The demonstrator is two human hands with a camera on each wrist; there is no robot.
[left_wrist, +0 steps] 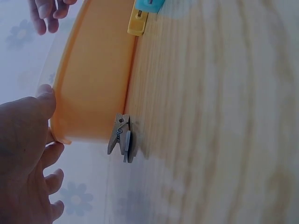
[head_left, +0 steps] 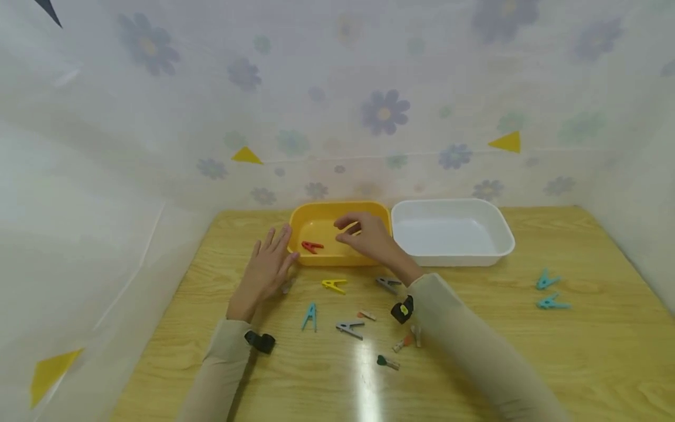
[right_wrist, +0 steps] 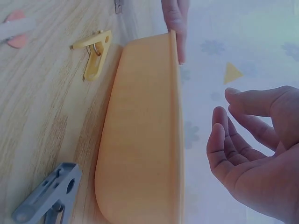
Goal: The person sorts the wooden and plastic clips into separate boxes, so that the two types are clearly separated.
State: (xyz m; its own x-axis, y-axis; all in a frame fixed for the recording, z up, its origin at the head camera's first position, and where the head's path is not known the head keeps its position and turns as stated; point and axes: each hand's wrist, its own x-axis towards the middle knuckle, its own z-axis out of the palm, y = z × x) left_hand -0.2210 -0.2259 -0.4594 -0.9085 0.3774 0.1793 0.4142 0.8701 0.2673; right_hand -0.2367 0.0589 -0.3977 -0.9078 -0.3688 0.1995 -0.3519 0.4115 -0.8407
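My left hand rests against the left end of a yellow plastic tray, its fingers spread and touching the rim. Over that tray hovers my right hand, fingers loosely curved, with a gap between thumb and fingertips and nothing held. A red clothespin lies inside the tray on the left. In front of it on the table are a yellow clothespin, a grey clothespin and a blue clothespin. Close to the tray's left corner stands a small wooden clothespin, partly hidden by my left hand in the head view.
A white tray adjoins the yellow one on the right. Another grey clothespin and several small wooden clothespins, one with a dark green heart, lie nearer me. Two teal clothespins lie far right. A flowered sheet hangs behind.
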